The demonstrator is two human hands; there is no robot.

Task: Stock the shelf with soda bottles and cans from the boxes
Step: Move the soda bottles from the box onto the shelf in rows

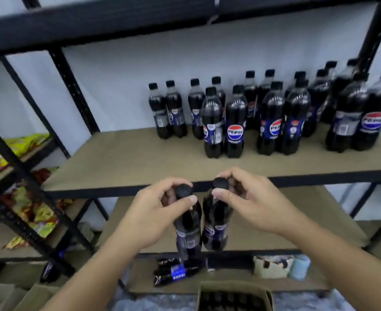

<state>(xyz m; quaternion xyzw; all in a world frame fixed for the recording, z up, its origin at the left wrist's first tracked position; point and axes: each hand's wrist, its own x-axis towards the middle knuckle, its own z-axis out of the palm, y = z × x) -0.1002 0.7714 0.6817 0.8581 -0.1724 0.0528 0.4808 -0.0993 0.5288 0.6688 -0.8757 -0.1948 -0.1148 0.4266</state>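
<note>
My left hand [160, 212] grips the neck of a dark Pepsi bottle [188, 234] just under its black cap. Beside it, my right hand [248, 198] pinches the cap end of a second Pepsi bottle [215, 230]. Both bottles hang upright, side by side, in front of the edge of the tan shelf board [126, 162]. Several Pepsi bottles [234, 122] stand in rows on the right half of that shelf. An open cardboard box [234, 295] with dark bottle caps inside sits on the floor below my hands.
Black metal uprights [72, 90] frame the shelf. The lowest shelf holds several Pepsi cans lying down [173, 272] and a small carton [272, 268]. A neighbouring rack at the left carries yellow and red snack packets [34, 209]. The left half of the tan board is bare.
</note>
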